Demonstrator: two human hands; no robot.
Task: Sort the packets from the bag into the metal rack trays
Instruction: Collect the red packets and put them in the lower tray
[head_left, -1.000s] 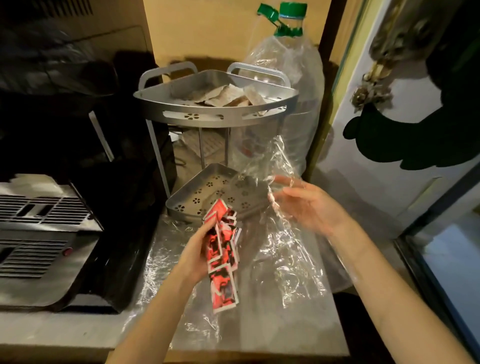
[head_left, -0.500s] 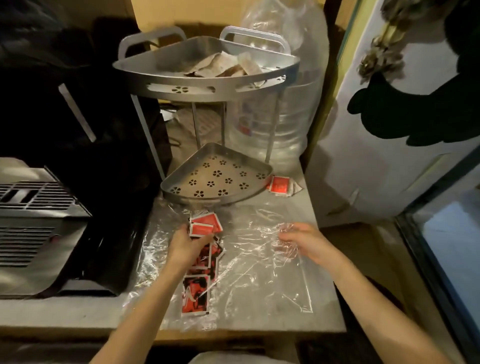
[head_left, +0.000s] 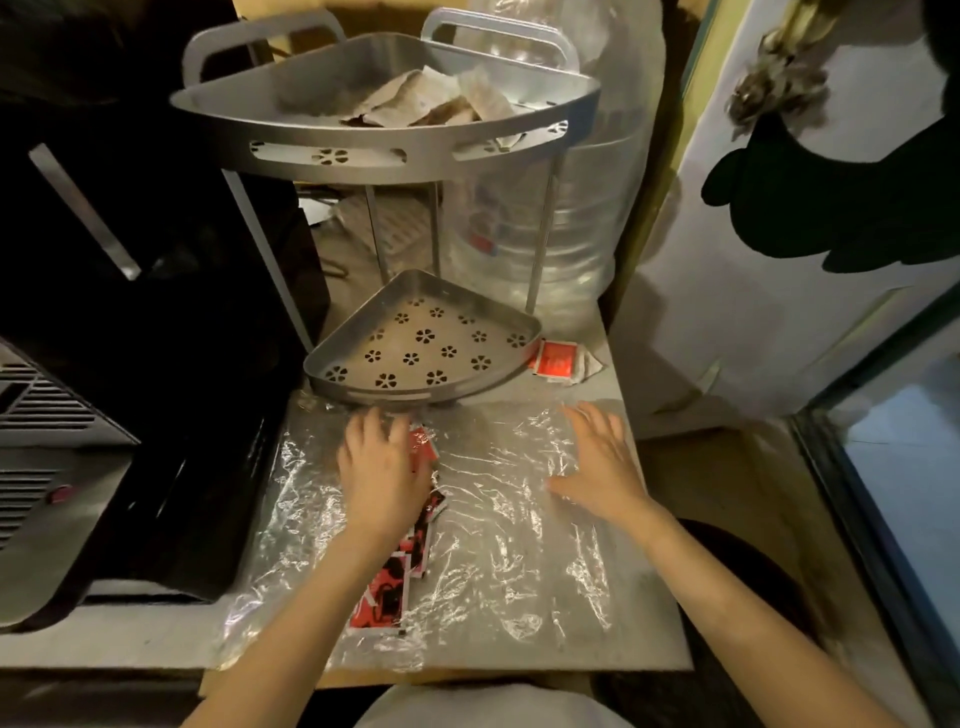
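A clear plastic bag (head_left: 498, 525) lies flattened and crinkled across the grey counter (head_left: 644, 644) in the lower middle of the frame, and both hands rest on it. The left hand (head_left: 382, 470), just left of centre, lies palm down with its fingers spread and lightly curled over a strip of red packets (head_left: 402, 566); the strip runs from under the fingertips down along the wrist and forearm toward the lower middle of the frame, so part of it is hidden beneath the hand. Whether the fingers pinch the packets or only press on them cannot be told. The right hand (head_left: 602, 467), right of centre and well apart from the strip, lies flat and open on the bare plastic, holding nothing. Just above the left hand stands the metal rack (head_left: 363, 150): its lower tray (head_left: 332, 371), pierced with flower-shaped holes, has nothing in it and sits near the fingertips without touching them, while its upper tray (head_left: 270, 111), in the upper middle of the frame, holds a heap of pale brownish packets (head_left: 415, 101). A separate red packet (head_left: 556, 361) lies on the counter just beside the right corner of the lower tray, above the right hand. A large clear water bottle (head_left: 576, 218) stands behind the rack, and a dark appliance (head_left: 130, 364) fills the left side of the frame.
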